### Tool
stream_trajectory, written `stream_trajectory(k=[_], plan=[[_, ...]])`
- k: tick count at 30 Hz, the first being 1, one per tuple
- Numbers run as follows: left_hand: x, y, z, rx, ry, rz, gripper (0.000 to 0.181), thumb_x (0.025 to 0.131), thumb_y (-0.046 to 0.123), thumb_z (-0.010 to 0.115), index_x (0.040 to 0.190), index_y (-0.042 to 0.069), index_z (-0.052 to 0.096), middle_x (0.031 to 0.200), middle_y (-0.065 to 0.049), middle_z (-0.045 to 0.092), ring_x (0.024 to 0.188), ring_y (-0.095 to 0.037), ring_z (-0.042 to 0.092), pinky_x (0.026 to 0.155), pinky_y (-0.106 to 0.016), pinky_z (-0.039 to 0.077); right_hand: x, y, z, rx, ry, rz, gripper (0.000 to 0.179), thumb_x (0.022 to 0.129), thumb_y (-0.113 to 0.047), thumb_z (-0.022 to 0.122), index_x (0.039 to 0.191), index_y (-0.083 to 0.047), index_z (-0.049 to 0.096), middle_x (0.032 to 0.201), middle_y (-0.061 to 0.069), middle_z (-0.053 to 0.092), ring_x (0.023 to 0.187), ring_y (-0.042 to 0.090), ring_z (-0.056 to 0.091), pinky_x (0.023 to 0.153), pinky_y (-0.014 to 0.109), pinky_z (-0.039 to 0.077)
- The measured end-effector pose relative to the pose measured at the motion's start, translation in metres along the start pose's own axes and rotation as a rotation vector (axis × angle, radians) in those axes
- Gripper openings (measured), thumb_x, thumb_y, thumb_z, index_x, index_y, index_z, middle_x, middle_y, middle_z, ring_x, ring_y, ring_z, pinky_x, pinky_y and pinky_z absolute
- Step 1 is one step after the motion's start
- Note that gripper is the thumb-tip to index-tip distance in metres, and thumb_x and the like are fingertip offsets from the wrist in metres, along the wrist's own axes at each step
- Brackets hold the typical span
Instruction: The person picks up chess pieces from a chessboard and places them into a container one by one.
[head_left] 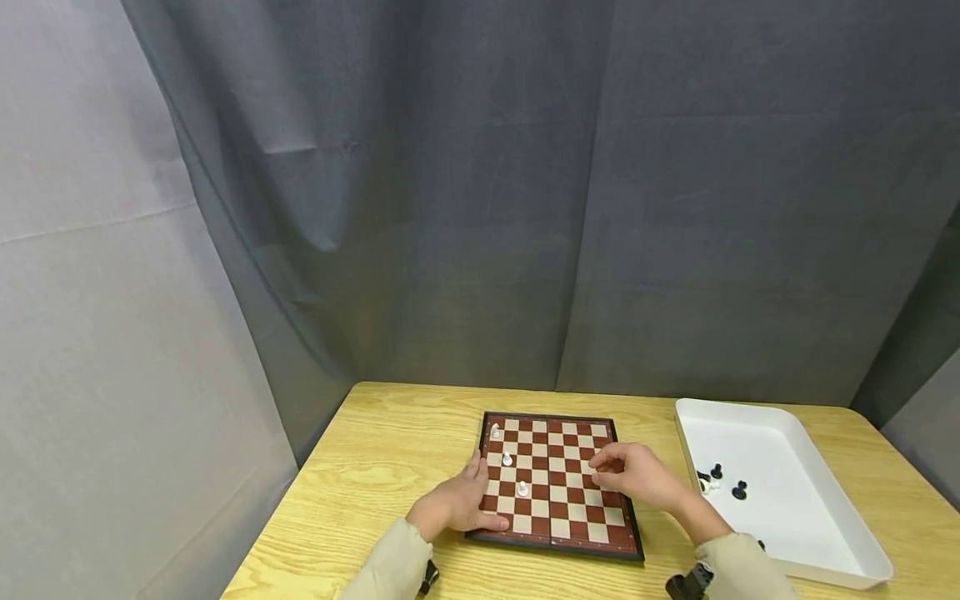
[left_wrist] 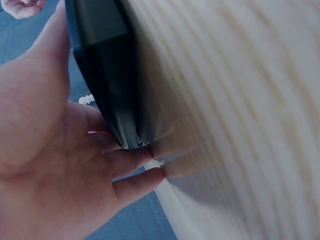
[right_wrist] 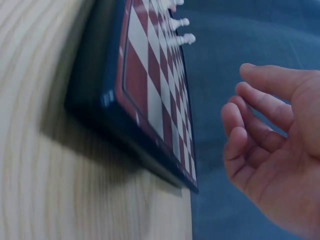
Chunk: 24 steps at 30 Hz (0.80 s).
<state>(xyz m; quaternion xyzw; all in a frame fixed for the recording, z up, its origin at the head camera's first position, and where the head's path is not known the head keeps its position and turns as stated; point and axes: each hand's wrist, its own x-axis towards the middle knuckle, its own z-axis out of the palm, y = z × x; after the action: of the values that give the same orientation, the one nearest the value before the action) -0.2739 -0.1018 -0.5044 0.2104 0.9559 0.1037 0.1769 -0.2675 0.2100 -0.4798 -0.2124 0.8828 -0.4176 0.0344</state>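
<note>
A red-and-cream chessboard (head_left: pixel 573 523) with a dark rim lies on the table. Along its left half stand three white chess pieces: one (head_left: pixel 495 431) near the far corner, a pawn (head_left: pixel 507 459), and another pawn (head_left: pixel 522 489) closer to me. My left hand (head_left: pixel 463 498) rests against the board's near left corner, thumb over the front edge and fairly straight fingers along the side. Over the right side of the board hovers my right hand (head_left: pixel 637 477), its fingers loosely bent. In the right wrist view nothing shows between thumb and fingers of that hand (right_wrist: pixel 280 135).
A white tray (head_left: pixel 795 475) stands right of the board, holding several black pieces (head_left: pixel 739 490) and some white ones (head_left: pixel 708 486) near its left wall. Wooden tabletop (head_left: pixel 375 467) surrounds the board. Grey curtains (head_left: pixel 480 208) hang behind the table.
</note>
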Motion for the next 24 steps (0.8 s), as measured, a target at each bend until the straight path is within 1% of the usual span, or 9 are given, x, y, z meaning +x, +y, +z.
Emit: stream_trajectory(k=[6, 11, 14, 18, 24], plan=[[0.000, 0.001, -0.002, -0.015, 0.001, -0.003, 0.107, 0.079, 0.066, 0.059, 0.151, 0.001, 0.014, 0.157, -0.016, 0.000, 0.139, -0.029, 0.023, 0.100, -0.038, 0.039, 0.012, -0.009, 0.018, -0.018, -0.021, -0.016, 0.017, 0.089, -0.013, 0.066, 0.102, -0.002, 0.068, 0.095, 0.004, 0.063, 0.077, 0.018, 0.056, 0.061, 0.029, 0.048], [0.000, 0.002, -0.001, -0.007, 0.004, -0.008, 0.108, 0.078, 0.066, 0.059, 0.151, 0.001, 0.013, 0.157, -0.016, 0.001, 0.137, -0.030, 0.028, 0.097, -0.037, 0.042, 0.019, -0.015, 0.033, -0.010, -0.054, -0.021, 0.015, 0.089, -0.012, 0.067, 0.101, -0.004, 0.069, 0.093, 0.002, 0.064, 0.076, 0.018, 0.057, 0.060, 0.028, 0.047], [0.000, 0.002, 0.000, -0.014, 0.009, -0.009, 0.109, 0.077, 0.066, 0.060, 0.151, 0.001, 0.015, 0.157, -0.016, 0.001, 0.137, -0.030, 0.029, 0.098, -0.037, 0.042, 0.022, -0.016, 0.042, 0.007, -0.070, -0.021, 0.015, 0.089, -0.011, 0.067, 0.102, -0.004, 0.069, 0.094, 0.004, 0.065, 0.077, 0.018, 0.059, 0.061, 0.028, 0.048], [-0.001, 0.002, 0.000, -0.028, 0.014, -0.013, 0.109, 0.076, 0.066, 0.061, 0.151, 0.000, 0.016, 0.157, -0.016, 0.002, 0.137, -0.031, 0.029, 0.101, -0.039, 0.038, 0.026, -0.017, 0.050, -0.002, -0.070, -0.021, 0.016, 0.088, -0.011, 0.068, 0.102, -0.003, 0.069, 0.094, 0.005, 0.065, 0.079, 0.018, 0.058, 0.062, 0.029, 0.048], [0.000, 0.003, -0.001, -0.025, 0.023, -0.021, 0.109, 0.076, 0.067, 0.062, 0.151, 0.001, 0.016, 0.157, -0.016, 0.004, 0.137, -0.031, 0.029, 0.102, -0.040, 0.038, 0.034, -0.018, 0.062, -0.023, -0.066, -0.008, 0.020, 0.087, -0.014, 0.069, 0.105, -0.004, 0.068, 0.093, 0.001, 0.063, 0.080, 0.013, 0.057, 0.065, 0.030, 0.047]])
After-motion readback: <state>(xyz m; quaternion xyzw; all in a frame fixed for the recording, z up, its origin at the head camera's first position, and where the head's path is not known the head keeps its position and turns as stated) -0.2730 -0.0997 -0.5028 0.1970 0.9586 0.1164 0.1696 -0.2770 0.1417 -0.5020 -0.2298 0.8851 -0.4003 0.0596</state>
